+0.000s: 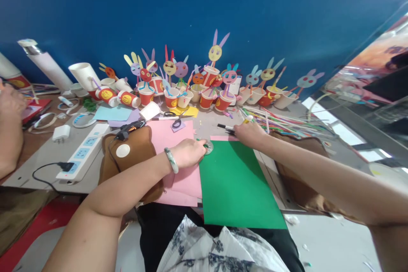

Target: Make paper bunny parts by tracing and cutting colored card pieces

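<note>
A large green sheet [239, 187] lies at the table's front edge, partly over pink paper [178, 182]. My left hand [191, 153], with a bangle on the wrist, is closed on a small round clear disc [208, 147] at the green sheet's upper left corner. Beyond the sheet's upper right corner, my right hand [250, 133] is closed around something, with a whitish tip [249, 118] showing above the fingers. Next to it on the left lie black pens [225, 127]. Black scissors [177, 123] rest on a small purple paper piece behind my left hand.
Paper cups with rabbit figures [171, 97] line the back by the blue wall. Colourful pipe cleaners [293, 124] lie at right. A power strip [84, 153] and brown pouch [127, 165] are at left. Another person's hand [11, 104] is at far left.
</note>
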{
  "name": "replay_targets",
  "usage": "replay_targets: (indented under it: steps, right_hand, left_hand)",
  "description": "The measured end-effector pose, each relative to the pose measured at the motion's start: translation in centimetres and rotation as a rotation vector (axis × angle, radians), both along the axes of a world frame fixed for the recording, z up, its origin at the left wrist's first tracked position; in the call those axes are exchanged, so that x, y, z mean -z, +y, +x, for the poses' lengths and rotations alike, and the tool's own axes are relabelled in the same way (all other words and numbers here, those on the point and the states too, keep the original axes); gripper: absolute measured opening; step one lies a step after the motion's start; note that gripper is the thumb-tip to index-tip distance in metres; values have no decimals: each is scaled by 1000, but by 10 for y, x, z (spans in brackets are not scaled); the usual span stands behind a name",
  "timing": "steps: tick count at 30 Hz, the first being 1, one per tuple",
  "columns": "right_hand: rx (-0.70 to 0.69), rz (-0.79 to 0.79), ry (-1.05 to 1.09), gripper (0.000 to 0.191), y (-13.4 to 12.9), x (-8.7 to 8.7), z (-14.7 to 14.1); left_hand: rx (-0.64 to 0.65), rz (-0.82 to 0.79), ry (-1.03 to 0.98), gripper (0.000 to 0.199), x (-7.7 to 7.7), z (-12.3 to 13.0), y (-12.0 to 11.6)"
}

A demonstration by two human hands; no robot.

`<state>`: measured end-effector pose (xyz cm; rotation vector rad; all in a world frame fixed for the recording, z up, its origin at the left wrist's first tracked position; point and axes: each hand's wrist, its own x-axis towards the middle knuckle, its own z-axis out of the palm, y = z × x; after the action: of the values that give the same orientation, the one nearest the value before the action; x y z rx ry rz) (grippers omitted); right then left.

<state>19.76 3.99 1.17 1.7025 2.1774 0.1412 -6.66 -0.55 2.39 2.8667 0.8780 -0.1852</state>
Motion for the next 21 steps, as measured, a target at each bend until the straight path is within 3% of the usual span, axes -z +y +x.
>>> replay_targets:
  steps: [4,10,21]
  right_hand:
    - [28,16,-18,30,-15,4,-10]
    - [-53,2,-5,35,-44,5,-16]
    - [98,7,-21,28,-80,-9,17]
  left_hand:
    - [17,31,1,33,-1,-1,-1]
    - [22,60,-8,33,6,0,0]
    - [45,82,-28,32,9,-1,1]
